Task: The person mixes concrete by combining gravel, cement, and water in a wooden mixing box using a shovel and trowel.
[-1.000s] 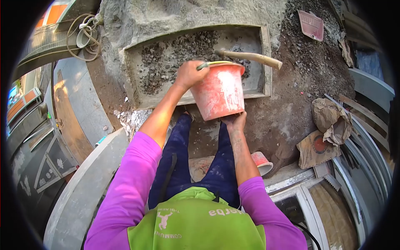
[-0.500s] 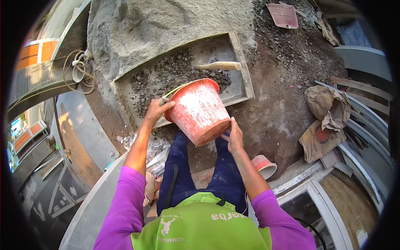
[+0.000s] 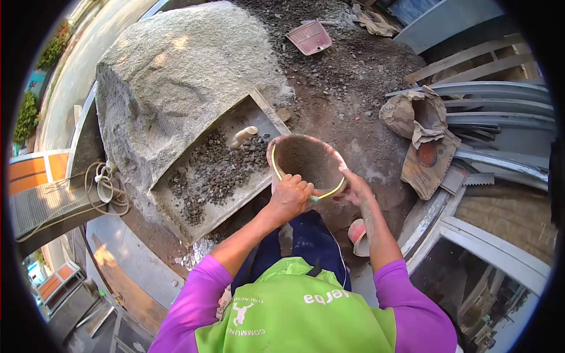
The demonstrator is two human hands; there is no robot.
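A worn red bucket [image 3: 311,157] is held in front of my legs with its mouth facing up. Its inside is coated in grey-brown residue. My left hand [image 3: 291,197] is closed around the yellow-green handle [image 3: 336,190] at the near side of the mouth. On the right, my right hand [image 3: 355,189] grips the bucket's rim, its fingertips partly hidden. Just beyond the bucket lies a shallow mixing trough [image 3: 215,216] with dark gravel [image 3: 226,162] in it. A wooden tool handle [image 3: 243,136] sticks up from the gravel.
A big pale sand heap [image 3: 182,70] rises behind the trough. A pink dustpan-like scoop [image 3: 310,37] lies on dark gravel. Torn paper sacks [image 3: 428,167] and a handsaw [image 3: 479,179] are at right. A small red-and-white pail [image 3: 358,237] lies by my right leg.
The bucket has turned from tipped over the trough to mouth up, and moved right, off the gravel. My left hand has come to its near side. My view has shifted right.
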